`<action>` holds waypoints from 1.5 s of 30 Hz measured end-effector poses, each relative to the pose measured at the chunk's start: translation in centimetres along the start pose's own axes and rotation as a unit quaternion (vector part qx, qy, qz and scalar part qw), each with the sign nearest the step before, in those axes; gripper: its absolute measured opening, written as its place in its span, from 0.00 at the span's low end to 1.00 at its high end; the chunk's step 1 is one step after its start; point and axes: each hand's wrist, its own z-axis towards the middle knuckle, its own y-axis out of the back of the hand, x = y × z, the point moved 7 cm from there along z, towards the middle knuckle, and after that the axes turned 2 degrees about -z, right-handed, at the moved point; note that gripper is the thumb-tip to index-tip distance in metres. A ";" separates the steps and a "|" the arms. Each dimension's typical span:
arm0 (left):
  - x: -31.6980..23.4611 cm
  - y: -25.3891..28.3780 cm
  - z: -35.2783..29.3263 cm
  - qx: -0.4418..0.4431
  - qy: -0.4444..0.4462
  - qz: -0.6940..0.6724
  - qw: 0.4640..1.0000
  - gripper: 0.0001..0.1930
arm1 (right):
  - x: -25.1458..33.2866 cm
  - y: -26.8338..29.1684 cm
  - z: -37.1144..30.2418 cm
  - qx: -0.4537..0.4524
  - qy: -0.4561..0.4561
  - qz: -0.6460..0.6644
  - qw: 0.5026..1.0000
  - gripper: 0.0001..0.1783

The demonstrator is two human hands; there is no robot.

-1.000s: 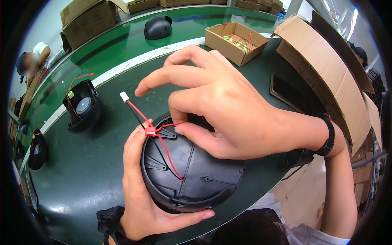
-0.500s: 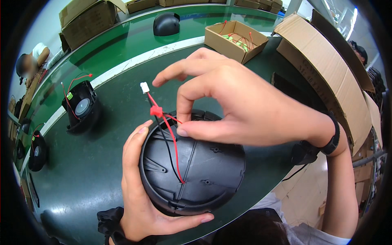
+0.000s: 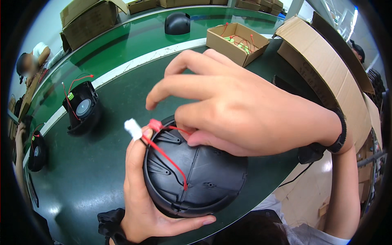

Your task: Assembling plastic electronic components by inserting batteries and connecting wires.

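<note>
A black round plastic housing point(image 3: 216, 171) is tilted up above the green bench, its ribbed inner side showing. Around its left and lower rim my left hand point(image 3: 141, 200) is wrapped, thumb along the bottom edge. My right hand point(image 3: 241, 102) pinches a thin red wire point(image 3: 175, 128) between thumb and index finger at the far rim; its other fingers are spread. That wire leads to a small red connector point(image 3: 155, 125) beside the left fingertips. A white plug point(image 3: 132, 129), slightly blurred, ends the red and black leads point(image 3: 167, 159) that come out of the housing's centre.
Two half housings with round speakers and wires point(image 3: 83, 107) point(image 3: 37, 151) stand on the left of the bench. A small cardboard box point(image 3: 237, 45) holds green parts with red wires. Beyond lies a black dome point(image 3: 177, 23) on the green conveyor point(image 3: 139, 36). Large cartons point(image 3: 322, 61) flank the right; people sit farther off.
The white plug has swung down and left, nearer the left fingertips, and the red connector has dropped slightly. My right hand has shifted a little lower, still pinching the wire.
</note>
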 end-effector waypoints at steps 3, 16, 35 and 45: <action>0.4 0.1 -0.1 -0.011 0.014 -0.029 0.999 0.70 | -0.6 0.4 0.1 -0.025 -0.028 0.004 0.999 0.07; 0.6 -0.1 -0.3 0.014 -0.004 -0.083 0.996 0.71 | -1.4 -7.1 -4.2 -0.182 -0.168 0.706 0.663 0.29; 7.2 1.2 -1.2 -0.266 0.249 -0.210 0.907 0.33 | -1.2 -7.0 -5.4 -0.265 -0.196 0.589 0.738 0.27; 11.1 2.8 -3.9 -0.215 0.314 -0.239 0.894 0.22 | -1.4 -8.0 -4.4 -0.205 -0.166 0.747 0.610 0.29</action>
